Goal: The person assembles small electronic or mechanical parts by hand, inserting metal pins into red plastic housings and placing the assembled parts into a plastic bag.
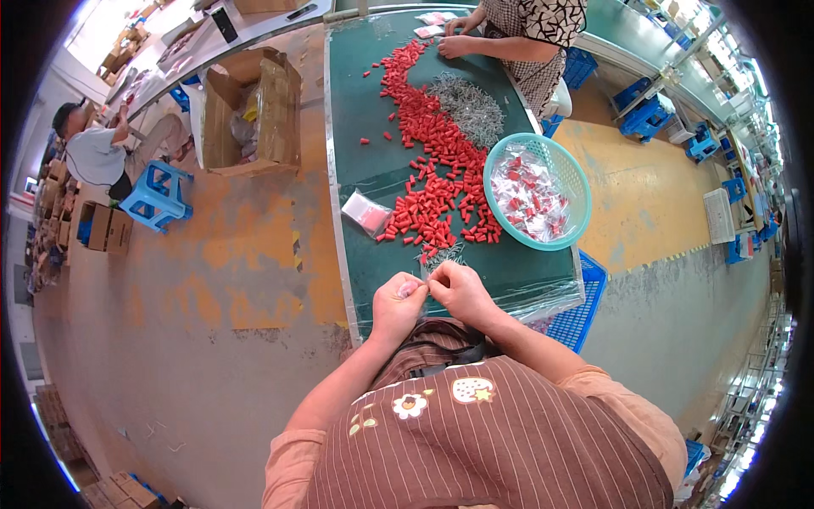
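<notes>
My left hand (397, 307) and my right hand (460, 293) meet at the near end of a green-topped table (365, 280). Both are closed, fingertips pinched together; whatever lies between them is too small to make out. Just beyond them lie a few thin silver metal pieces (447, 254). Small red plastic tubes (432, 204) spread in a long heap up the table. Beside that heap is a mound of silver metal pieces (475, 110). A turquoise plastic basket (580, 191) at the right holds clear packets (530, 191) with red pieces inside. To the left lies a stack of clear bags (366, 212).
Across the table, another person (534, 51) works with both hands near the far red tubes. Below the table's right edge sits a blue crate (587, 310). On the left stand a large cardboard box (278, 110), a blue stool (158, 195) and a seated person (95, 154).
</notes>
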Demonstrator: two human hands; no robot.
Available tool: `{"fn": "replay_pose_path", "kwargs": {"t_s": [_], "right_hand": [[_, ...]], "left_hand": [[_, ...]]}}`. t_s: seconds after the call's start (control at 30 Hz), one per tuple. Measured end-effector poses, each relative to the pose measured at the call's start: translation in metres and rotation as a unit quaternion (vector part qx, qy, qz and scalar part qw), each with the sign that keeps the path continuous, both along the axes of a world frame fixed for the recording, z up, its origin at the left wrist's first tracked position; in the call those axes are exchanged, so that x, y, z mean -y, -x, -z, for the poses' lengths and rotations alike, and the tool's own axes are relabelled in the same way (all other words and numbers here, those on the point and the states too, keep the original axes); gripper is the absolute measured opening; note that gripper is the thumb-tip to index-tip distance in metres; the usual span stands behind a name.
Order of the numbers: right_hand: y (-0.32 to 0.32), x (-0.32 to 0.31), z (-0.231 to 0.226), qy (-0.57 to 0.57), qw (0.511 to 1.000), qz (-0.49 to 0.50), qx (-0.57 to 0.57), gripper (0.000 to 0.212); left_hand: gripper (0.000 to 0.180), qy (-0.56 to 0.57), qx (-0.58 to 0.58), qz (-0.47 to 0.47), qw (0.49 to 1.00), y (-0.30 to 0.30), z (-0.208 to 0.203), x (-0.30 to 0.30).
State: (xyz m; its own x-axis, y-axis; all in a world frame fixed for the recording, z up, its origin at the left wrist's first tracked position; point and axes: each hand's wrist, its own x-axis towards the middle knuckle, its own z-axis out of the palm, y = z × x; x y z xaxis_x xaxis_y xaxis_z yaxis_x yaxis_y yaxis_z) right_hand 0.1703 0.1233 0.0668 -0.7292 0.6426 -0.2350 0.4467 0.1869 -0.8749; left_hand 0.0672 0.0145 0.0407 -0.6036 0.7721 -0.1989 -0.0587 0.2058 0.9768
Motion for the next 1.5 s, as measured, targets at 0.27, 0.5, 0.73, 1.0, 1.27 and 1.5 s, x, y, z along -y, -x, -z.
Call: {"fn": "replay_pose_path", "kwargs": {"t_s": [0.27, 0.5, 0.73, 1.0, 1.27, 1.5], "right_hand": [[-0.004, -0.004, 0.013, 0.028, 1.000, 0.003, -0.004, 0.018], [-0.002, -0.013, 0.018, 0.091, 0.996, -0.015, -0.020, 0.021], [0.008, 0.001, 0.028, 0.005, 0.998, 0.015, -0.055, 0.020], [-0.021, 0.005, 0.037, -0.040, 0.989, 0.122, -0.067, 0.019], [-0.053, 0.007, 0.017, -0.042, 0.985, 0.146, -0.087, 0.022], [-0.079, 0.019, 0.018, -0.037, 0.981, 0.159, -0.105, 0.024]], "left_hand": [[0.007, 0.004, -0.011, 0.023, 1.000, 0.002, -0.004, -0.001], [0.007, 0.025, 0.034, 0.039, 0.998, 0.009, -0.005, -0.004], [0.008, 0.026, -0.038, 0.050, 0.998, 0.021, 0.008, -0.004], [0.015, -0.030, -0.246, 0.160, 0.956, -0.003, -0.015, -0.016], [0.016, -0.135, -0.265, 0.187, 0.936, -0.009, 0.026, -0.043], [0.013, -0.042, -0.208, 0.317, 0.925, -0.008, 0.063, -0.053]]}}
